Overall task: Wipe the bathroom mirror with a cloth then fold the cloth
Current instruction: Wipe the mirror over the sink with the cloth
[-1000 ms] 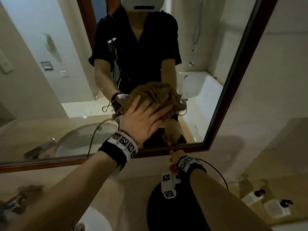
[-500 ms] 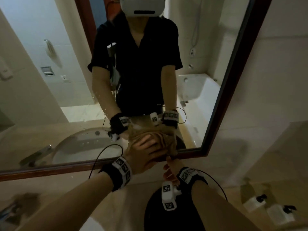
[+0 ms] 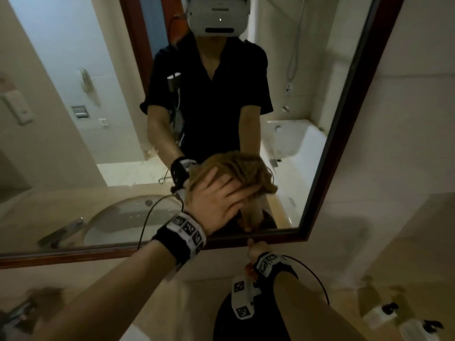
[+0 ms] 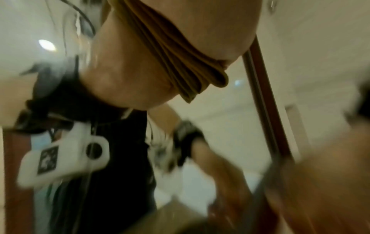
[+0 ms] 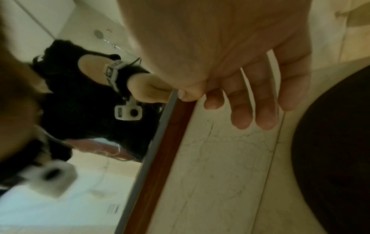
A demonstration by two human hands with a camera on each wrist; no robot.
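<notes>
Wiping step. We press the left hand (image 3: 216,193), fingers spread flat, on the bunched brown cloth (image 3: 236,166) against the mirror (image 3: 110,134), low near its bottom frame. Right hand (image 5: 240,76) rests slack-fingered below that frame, holding nothing. Next, we judge: more strokes, then folding with 2 hands.

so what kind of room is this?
Almost certainly a bathroom, likely a hotel's. A wood-framed mirror hangs over a counter; reflected in it are a sink basin with a faucet, a white bathtub and a shower hose.
</notes>
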